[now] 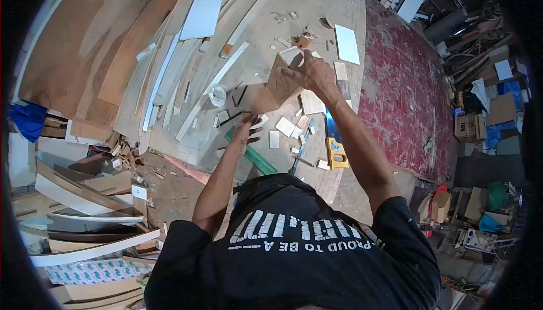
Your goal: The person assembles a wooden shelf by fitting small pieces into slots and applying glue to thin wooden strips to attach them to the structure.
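My right hand (312, 72) is at the top of a small wooden box (281, 86) on the workbench, its fingers bent round the box's upper edge. My left hand (244, 129) hovers over the bench at the lower left of the box, fingers apart and nothing visible in them. Beneath it lies a green strip (260, 160). A dark pencil-like stick (231, 119) is beside its fingertips. Small pale wood blocks (285, 125) lie between my hands. A saw with a yellow handle (337, 153) rests below my right forearm.
Long wood strips (212, 86) cover the bench's left side, with a clear round container (217, 96) near them. A white panel (347, 44) lies right of the box. Beyond the bench is a worn red surface (404, 95). Offcuts (85, 197) are piled at lower left.
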{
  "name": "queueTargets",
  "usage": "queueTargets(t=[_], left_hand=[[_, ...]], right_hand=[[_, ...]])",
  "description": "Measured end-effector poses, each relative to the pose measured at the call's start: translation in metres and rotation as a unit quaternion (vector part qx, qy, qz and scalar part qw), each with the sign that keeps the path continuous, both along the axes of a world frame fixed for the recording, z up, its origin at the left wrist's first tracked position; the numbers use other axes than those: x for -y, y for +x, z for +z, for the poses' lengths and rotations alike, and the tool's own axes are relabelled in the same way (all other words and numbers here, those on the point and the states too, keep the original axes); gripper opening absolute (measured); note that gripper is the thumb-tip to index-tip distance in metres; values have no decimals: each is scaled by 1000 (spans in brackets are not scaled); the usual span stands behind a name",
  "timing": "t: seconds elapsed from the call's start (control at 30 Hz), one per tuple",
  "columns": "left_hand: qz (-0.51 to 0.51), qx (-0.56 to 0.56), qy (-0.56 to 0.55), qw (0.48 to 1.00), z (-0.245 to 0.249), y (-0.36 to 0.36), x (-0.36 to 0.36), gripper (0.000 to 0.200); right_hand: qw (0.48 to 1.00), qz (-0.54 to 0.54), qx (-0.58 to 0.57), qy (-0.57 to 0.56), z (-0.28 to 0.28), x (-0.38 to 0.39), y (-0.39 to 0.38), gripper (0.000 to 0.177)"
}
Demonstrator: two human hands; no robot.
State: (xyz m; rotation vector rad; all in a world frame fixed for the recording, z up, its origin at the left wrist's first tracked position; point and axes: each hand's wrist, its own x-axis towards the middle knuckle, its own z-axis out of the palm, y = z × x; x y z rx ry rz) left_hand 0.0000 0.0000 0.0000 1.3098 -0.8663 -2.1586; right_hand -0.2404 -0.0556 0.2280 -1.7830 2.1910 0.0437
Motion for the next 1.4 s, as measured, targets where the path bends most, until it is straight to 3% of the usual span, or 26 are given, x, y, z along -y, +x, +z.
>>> queueTargets(t=[0.1, 0.17, 0.27, 0.3, 0.37, 0.4, 0.43, 0.47, 0.5, 0.57, 0.6, 0.67, 0.7, 0.77, 0.8, 0.87, 0.97, 1.03, 1.1, 1.17, 1.2, 1.27, 1.4], left_hand=[[28, 23, -10, 999, 11, 13, 14, 52], [21, 47, 33, 998, 16, 9, 23, 50], [92, 91, -45, 990, 108, -21, 30, 49], [121, 101, -71, 985, 123, -30, 41, 49], [128, 144, -255, 948, 120, -46, 75, 51], [127, 149, -260, 946, 131, -54, 84, 51], [111, 231, -443, 859, 148, -64, 90, 60], [88, 302, -605, 731, 165, -75, 90, 69], [86, 306, -606, 729, 181, -87, 86, 69], [-32, 434, -630, 643, 204, -114, 74, 74], [-34, 440, -628, 641, 203, -123, 72, 74], [15, 428, -558, 711, 201, -133, 73, 78], [15, 435, -555, 709, 202, -139, 68, 78], [14, 409, -470, 782, 206, -149, 55, 86], [18, 416, -468, 780, 203, -152, 54, 86], [-72, 464, -501, 727, 196, -153, 55, 95], [-120, 451, -469, 750, 215, -161, 52, 102], [-124, 486, -480, 720, 217, -162, 55, 104], [-128, 518, -490, 690, 222, -168, 51, 106], [-105, 597, -442, 661, 235, -182, 42, 110], [-102, 599, -441, 661, 234, -184, 43, 110], [-33, 597, -372, 710, 226, -184, 50, 117], [-9, 622, -337, 707, 210, -205, 43, 121]], right_hand=[[992, -67, 98, -50, 7, -8, -5, 115], [954, -123, 236, -141, 13, -32, -25, 110], [908, -187, 310, -208, -1, -75, -61, 99], [881, -222, 355, -219, -2, -91, -73, 95], [876, -234, 361, -219, -17, -121, -108, 90], [873, -233, 367, -221, -27, -135, -124, 90], [863, -263, 374, -216, -38, -149, -139, 85], [852, -293, 381, -209, -48, -162, -154, 81], [850, -293, 386, -208, -56, -175, -167, 81], [818, -321, 433, -202, -76, -203, -194, 72], [817, -320, 437, -198, -88, -216, -208, 72], [836, -306, 415, -189, -120, -242, -235, 71], [835, -302, 420, -185, -136, -255, -247, 71], [833, -318, 427, -148, -166, -280, -265, 66], [833, -312, 432, -144, -176, -290, -270, 66], [832, -318, 443, -98, -193, -308, -282, 61], [837, -317, 439, -79, -230, -327, -298, 57], [849, -304, 429, -58, -238, -336, -310, 61], [898, -262, 353, -7, -243, -346, -325, 66], [912, -252, 324, -7, -253, -360, -338, 63], [924, -246, 294, -9, -257, -366, -345, 61], [923, -250, 292, -1, -264, -376, -358, 62], [927, -261, 269, 28, -284, -389, -381, 64]])
